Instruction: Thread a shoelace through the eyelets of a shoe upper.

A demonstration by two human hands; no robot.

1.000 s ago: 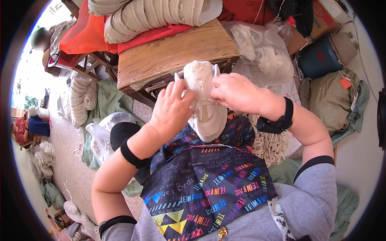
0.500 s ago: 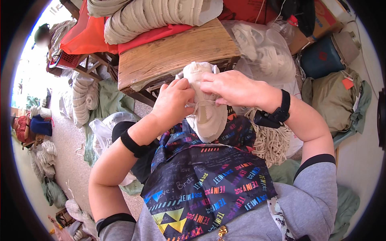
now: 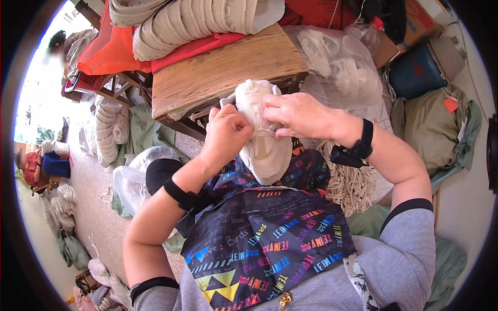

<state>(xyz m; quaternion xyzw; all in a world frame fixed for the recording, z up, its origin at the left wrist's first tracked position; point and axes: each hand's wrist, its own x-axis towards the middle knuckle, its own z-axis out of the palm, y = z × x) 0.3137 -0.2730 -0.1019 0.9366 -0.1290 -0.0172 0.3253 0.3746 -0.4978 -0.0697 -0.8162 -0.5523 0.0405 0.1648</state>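
A whitish sneaker (image 3: 267, 160) stands in front of me, toe pointing toward my body and tongue pointing away. A pale shoelace (image 3: 263, 132) crosses it below the tongue. At the shoe's left edge, my left hand (image 3: 224, 133) is closed in a pinch by the lace; the fingertips partly hide what they grip. My right hand (image 3: 303, 115) curls round the opposite side, fingers on the tongue and eyelet edge, thumb lower down near the lace. Beneath the toe lies my dark printed apron (image 3: 270, 233).
A wooden table (image 3: 228, 67) beyond the shoe carries stacked pale shoe parts (image 3: 202, 26). Right of it are a clear bag of shoes (image 3: 347, 78), a bundle of pale laces (image 3: 353, 181) and a blue container (image 3: 417, 72). Other people sit at far left.
My left hand has shifted slightly, its fingers gathering into a tighter pinch at the shoe's edge. The right thumb and fingers have moved a little along the eyelet side.
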